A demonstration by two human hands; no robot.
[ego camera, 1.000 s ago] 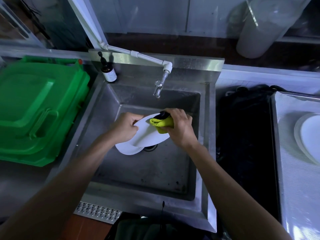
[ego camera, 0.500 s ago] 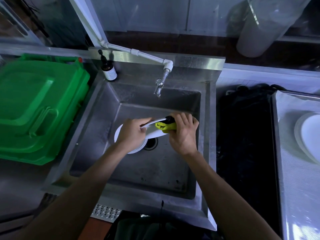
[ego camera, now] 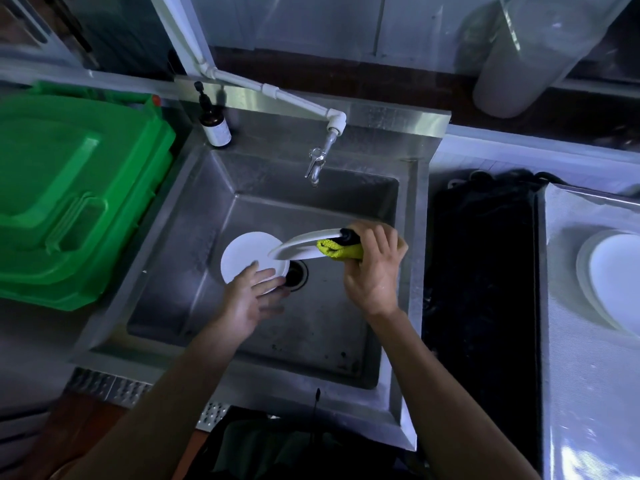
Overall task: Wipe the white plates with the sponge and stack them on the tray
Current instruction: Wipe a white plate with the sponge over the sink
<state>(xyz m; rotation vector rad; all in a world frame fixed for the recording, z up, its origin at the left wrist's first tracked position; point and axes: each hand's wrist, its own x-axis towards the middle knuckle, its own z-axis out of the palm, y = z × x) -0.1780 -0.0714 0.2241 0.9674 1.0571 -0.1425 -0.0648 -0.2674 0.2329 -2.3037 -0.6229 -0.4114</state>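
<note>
Two plates [ego camera: 249,258] in sink [ego camera: 194,271]

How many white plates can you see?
3: one held with the sponge in the right hand, one on the sink floor under the left hand, one on the tray at right, maybe stacked on others.

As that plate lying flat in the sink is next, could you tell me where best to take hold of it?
Grip the flat plate at its left rim, coming from the left with the left hand. It lies flat on the sink floor; its right side sits under the raised plate that the right hand holds with the sponge, so the left rim is probably easiest.
</note>
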